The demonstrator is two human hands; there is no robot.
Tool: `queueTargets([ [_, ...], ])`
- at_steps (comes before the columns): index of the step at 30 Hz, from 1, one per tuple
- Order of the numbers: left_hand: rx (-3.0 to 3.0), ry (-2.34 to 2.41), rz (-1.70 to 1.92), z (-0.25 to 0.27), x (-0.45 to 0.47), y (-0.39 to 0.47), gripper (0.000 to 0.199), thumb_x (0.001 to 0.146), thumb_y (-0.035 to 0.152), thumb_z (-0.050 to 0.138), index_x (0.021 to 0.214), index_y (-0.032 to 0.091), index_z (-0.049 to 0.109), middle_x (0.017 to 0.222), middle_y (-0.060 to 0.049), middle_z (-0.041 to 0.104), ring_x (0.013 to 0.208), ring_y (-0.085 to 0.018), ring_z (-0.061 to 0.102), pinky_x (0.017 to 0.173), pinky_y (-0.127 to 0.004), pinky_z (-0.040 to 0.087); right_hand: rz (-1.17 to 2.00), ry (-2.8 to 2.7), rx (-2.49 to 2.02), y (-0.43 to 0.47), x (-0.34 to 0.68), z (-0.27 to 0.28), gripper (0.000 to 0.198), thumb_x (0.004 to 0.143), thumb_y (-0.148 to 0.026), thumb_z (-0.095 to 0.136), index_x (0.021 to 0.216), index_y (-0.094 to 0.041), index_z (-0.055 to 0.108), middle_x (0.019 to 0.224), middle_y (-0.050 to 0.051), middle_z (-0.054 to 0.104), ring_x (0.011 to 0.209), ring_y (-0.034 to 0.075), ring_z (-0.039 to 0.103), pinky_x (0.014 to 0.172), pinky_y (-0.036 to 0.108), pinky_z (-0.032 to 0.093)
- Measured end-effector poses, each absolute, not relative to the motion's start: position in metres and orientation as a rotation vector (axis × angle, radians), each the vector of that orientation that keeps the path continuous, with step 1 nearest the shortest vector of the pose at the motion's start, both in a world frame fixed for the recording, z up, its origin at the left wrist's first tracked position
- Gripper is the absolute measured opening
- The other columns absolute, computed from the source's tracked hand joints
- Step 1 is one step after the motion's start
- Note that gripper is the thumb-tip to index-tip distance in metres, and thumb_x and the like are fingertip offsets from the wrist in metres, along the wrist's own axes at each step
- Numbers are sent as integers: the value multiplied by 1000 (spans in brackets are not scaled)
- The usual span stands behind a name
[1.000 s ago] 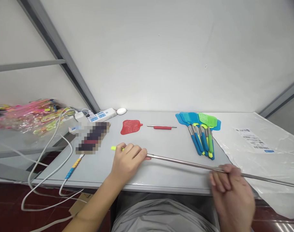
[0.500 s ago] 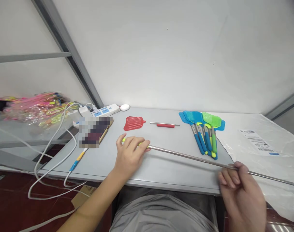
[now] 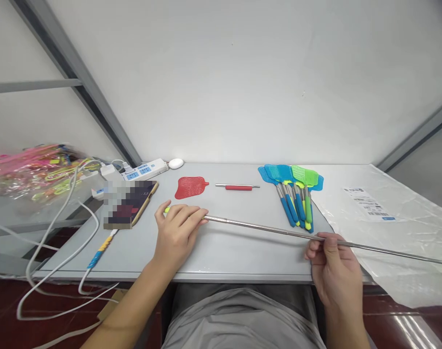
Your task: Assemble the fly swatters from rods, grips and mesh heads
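Observation:
My left hand [image 3: 177, 235] wraps the yellow handle end of an extended telescopic rod [image 3: 257, 227], with a bit of yellow showing past my fingers. Further along, my right hand [image 3: 335, 266] pinches the thin silver shaft between thumb and fingers, palm turned up. The rod slants down to the right, and its far end runs out of view. Beyond my left hand lie a red fly swatter head [image 3: 191, 187] and a collapsed rod with a red grip [image 3: 238, 187], apart from each other. A fanned pile of blue and green fly swatters [image 3: 297, 196] rests behind my right hand.
On the left of the grey table [image 3: 224, 261] are a phone [image 3: 144, 196] on a cable, a power strip [image 3: 146, 170] and a white oval object [image 3: 176, 164]. Bagged colourful items [image 3: 42, 169] sit beyond. A white plastic sheet [image 3: 399, 242] covers the right side.
The view has shifted, so things on the table appear further left. My right hand is somewhat closer to my left along the rod. Both hands keep their hold.

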State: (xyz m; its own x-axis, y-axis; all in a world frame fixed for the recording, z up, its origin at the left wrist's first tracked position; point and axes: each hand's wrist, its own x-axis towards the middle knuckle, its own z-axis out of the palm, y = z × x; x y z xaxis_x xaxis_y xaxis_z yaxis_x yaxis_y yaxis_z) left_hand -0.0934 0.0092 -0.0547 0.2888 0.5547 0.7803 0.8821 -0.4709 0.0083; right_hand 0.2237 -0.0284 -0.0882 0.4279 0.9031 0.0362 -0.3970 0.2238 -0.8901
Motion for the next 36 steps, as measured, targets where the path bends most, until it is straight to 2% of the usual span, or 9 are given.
queueTargets([
  [5, -2179, -1277, -1026, -54, -89, 8, 11, 90, 18, 59, 96, 25, 65, 87, -1, 72, 81, -17, 61, 100, -44, 30, 951, -642, -962, -29, 220, -88, 27, 80, -43, 72, 88, -19, 63, 62, -3, 54, 55, 10, 49, 50, 22, 40],
  [11, -2517, -1049, -750, -57, -76, 8, 12, 94, 17, 54, 99, 22, 63, 80, 1, 71, 68, -12, 60, 98, -40, 34, 982, -802, -1065, -37, 196, -93, 21, 83, -39, 70, 89, -20, 65, 61, -3, 55, 56, 10, 50, 54, 24, 40],
  [18, -2406, -1035, -956, -53, -80, 5, 11, 90, 28, 62, 99, 24, 66, 80, 1, 72, 67, -13, 61, 94, -40, 37, 1113, -767, -960, -34, 199, -89, 20, 82, -40, 70, 87, -21, 67, 60, -4, 52, 54, 10, 49, 52, 24, 41],
  [20, -2439, -1188, -1087, -55, -87, 6, 19, 94, 32, 52, 99, 21, 67, 81, -3, 71, 71, -16, 61, 92, -41, 38, 1129, -711, -943, -33, 203, -86, 20, 82, -41, 71, 85, -22, 67, 60, -4, 50, 54, 10, 49, 51, 23, 41],
  [23, -2448, -1549, -1481, -59, -98, 6, 42, 101, 38, 31, 99, 18, 67, 81, -7, 68, 78, -19, 61, 81, -37, 45, 1139, -688, -938, -34, 203, -84, 21, 81, -42, 72, 84, -22, 67, 60, -4, 49, 54, 10, 50, 50, 22, 41],
  [27, -2512, -1754, -2052, -60, -103, 5, 59, 99, 56, 21, 99, 16, 64, 79, -7, 66, 69, -18, 62, 67, -34, 49, 1141, -698, -948, -35, 192, -81, 20, 81, -40, 72, 84, -22, 66, 61, -4, 50, 55, 10, 51, 50, 23, 42],
  [31, -2481, -1671, -2374, -58, -97, 2, 54, 96, 62, 26, 97, 17, 58, 74, -4, 65, 54, -16, 58, 59, -34, 49, 1095, -676, -936, -31, 181, -78, 18, 81, -37, 73, 84, -22, 65, 68, -3, 53, 56, 9, 50, 50, 22, 41],
  [36, -2572, -1592, -2500, -59, -89, -4, 43, 99, 53, 30, 89, 20, 55, 59, -1, 62, 52, -16, 58, 57, -33, 48, 1127, -738, -919, -27, 167, -79, 15, 82, -35, 72, 86, -22, 64, 65, -4, 53, 56, 9, 48, 50, 22, 38],
])
